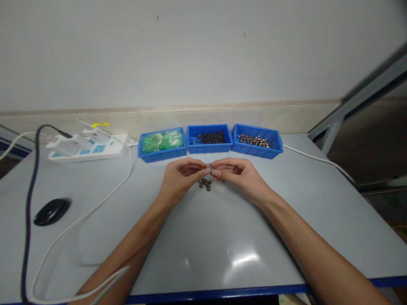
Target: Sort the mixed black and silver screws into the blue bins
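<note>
My left hand [184,176] and my right hand [237,173] meet above the middle of the table, fingertips nearly touching. Both pinch a small shiny metal piece [209,168], mostly covered by the fingers; its exact kind is too small to make out. Just below the fingertips lies a little heap of metal fasteners [205,184] on the tabletop, partly hidden by my right hand. Behind the hands stand a blue bin [210,148] of dark screws [212,138] and, to its right, another blue bin [254,151] holding shiny metal fasteners [254,140].
A third blue bin [163,156] at the left holds green-and-clear plastic bags [162,140]. Further left are a white power strip [117,148] with plugged-in adapters, a black mouse [52,212], a dark cable [30,203] and a white cable [92,207] crossing near my left forearm.
</note>
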`<state>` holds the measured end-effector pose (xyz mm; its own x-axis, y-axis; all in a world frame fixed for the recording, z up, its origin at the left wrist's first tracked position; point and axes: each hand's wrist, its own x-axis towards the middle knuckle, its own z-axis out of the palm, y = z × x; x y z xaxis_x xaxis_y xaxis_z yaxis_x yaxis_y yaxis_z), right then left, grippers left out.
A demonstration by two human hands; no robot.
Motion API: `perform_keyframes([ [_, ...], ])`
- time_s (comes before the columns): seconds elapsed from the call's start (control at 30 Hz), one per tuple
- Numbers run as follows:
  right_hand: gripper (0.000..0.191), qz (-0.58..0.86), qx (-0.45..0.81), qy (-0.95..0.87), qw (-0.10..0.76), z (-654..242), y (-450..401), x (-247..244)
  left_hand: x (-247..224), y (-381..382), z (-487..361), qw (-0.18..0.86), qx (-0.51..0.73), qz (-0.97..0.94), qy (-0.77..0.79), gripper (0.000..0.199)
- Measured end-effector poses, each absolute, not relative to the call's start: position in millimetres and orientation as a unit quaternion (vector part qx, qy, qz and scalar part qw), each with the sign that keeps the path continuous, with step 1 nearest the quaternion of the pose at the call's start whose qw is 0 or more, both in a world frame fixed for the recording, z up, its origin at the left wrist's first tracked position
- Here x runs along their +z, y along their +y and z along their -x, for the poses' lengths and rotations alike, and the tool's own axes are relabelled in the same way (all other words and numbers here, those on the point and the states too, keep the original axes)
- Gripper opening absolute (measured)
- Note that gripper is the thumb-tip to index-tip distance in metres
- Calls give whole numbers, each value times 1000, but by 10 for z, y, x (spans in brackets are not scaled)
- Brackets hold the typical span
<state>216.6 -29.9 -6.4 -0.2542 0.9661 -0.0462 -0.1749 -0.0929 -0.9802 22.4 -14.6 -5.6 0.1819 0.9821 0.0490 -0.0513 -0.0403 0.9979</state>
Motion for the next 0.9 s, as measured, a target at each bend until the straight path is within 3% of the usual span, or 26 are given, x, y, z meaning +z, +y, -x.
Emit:
perform_keyframes([
  [0.17,22,399,641,-463,464,-2155,-302,-52,-56,-157,-224,589,451,-525,418,42],
  [0.33,21,420,617,-447,493,-2175,-284,-48,-72,-168,-228,595,417,-564,392,37],
  [0.5,20,452,530,-449,560,-2193,-257,-38,-87,-171,-185,410,394,-716,404,21],
  [0.63,21,507,379,-386,671,-2263,-200,-54,-161,-138,-105,240,293,-874,303,37],
  [0.73,30,511,322,-344,719,-2347,-143,-108,-213,-112,-68,190,238,-913,272,45],
  [0.9,46,496,334,-363,715,-2375,-124,-159,-192,-84,-36,180,223,-918,273,41],
])
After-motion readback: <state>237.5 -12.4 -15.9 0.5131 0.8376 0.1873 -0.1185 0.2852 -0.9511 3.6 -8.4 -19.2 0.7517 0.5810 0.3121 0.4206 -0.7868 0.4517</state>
